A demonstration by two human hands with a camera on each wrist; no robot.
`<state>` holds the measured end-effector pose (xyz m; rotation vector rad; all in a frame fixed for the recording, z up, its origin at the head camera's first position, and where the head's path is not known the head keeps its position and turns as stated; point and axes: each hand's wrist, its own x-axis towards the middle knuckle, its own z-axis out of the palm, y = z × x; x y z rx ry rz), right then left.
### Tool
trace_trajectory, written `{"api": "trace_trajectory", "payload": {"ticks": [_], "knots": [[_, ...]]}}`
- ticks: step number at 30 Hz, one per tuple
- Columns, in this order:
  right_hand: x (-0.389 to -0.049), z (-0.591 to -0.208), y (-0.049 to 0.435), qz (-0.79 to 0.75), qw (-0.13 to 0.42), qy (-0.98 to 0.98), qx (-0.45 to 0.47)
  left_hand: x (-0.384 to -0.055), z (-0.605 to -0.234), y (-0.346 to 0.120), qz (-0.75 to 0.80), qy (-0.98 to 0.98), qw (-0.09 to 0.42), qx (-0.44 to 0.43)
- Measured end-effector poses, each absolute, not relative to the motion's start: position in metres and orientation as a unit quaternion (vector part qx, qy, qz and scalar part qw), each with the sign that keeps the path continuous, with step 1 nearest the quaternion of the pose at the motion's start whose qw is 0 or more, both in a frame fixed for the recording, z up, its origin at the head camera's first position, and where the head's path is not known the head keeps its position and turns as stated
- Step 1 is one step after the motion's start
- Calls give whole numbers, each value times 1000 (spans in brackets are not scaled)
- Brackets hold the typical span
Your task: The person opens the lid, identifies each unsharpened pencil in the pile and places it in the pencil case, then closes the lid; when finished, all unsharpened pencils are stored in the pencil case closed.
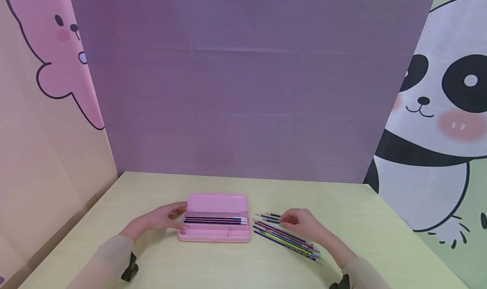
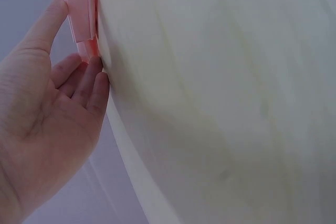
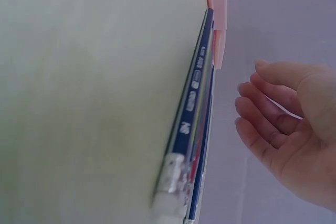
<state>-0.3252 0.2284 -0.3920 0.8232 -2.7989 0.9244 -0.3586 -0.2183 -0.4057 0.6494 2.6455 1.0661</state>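
Note:
A pink pencil case [image 1: 202,235] lies with its lid [image 1: 217,203] folded back. Several dark and red striped pencils [image 1: 215,220] lie side by side in its rear compartment. My left hand [image 1: 161,217] rests at the case's left end, thumb against the base and fingertips by the lid's edge. My right hand [image 1: 301,223] is over the far ends of a few dark pencils [image 1: 271,219] right of the case. In the right wrist view its fingers are loosely bent, with nothing seen between them. A fan of striped pencils [image 1: 288,241] lies just in front of that hand.
The light wooden table [image 1: 167,264] carries the case and pencils. A purple panel [image 1: 243,90] stands along its back edge. Cartoon-printed walls rise at both sides, one with a panda [image 1: 430,132]. A black wrist device [image 1: 130,268] shows at the left sleeve.

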Motion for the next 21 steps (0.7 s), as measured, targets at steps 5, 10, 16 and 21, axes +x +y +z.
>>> {"api": "trace_trajectory", "payload": {"ticks": [5,10,16,21], "knots": [[-320,-394,233,308,17,-912,269,-359,-407,-218,359,900,107,224],[-316,-394,236,295,12,-916,273,-360,-408,-218,360,901,106,220],[-314,-395,243,294,-3,-916,272,-360,-408,-218,363,900,109,214],[-314,-398,248,291,-10,-915,280,-360,-408,-218,358,902,107,216]]}}
